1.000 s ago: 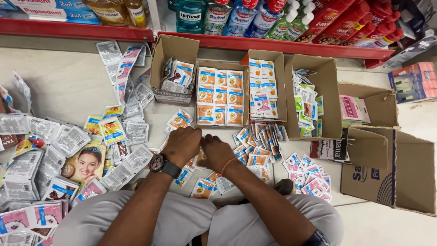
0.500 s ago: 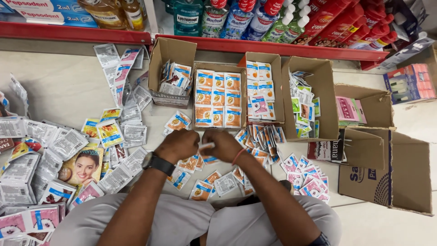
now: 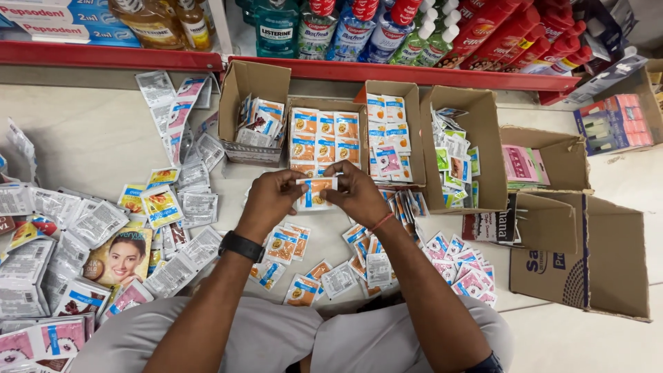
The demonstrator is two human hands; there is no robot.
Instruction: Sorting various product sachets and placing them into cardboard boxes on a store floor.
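My left hand [image 3: 271, 200] and my right hand [image 3: 356, 193] are together, both pinching a small stack of orange and white sachets [image 3: 315, 193] held just above the floor. A black watch sits on my left wrist, a red thread on my right. Directly beyond the hands stands an open cardboard box [image 3: 324, 103] filled with rows of the same orange sachets. More loose orange sachets [image 3: 285, 243] lie on the floor under my forearms.
Further cardboard boxes of sachets stand left [image 3: 238, 83] and right [image 3: 476, 110] of the orange one, and a larger carton [image 3: 608, 249] at far right. Silver and mixed sachets [image 3: 83, 228] cover the floor at left. A red shelf edge [image 3: 414, 69] with bottles runs along the top.
Both hands have lifted from the floor pile and moved forward toward the boxes, now holding a stack of orange sachets between them.
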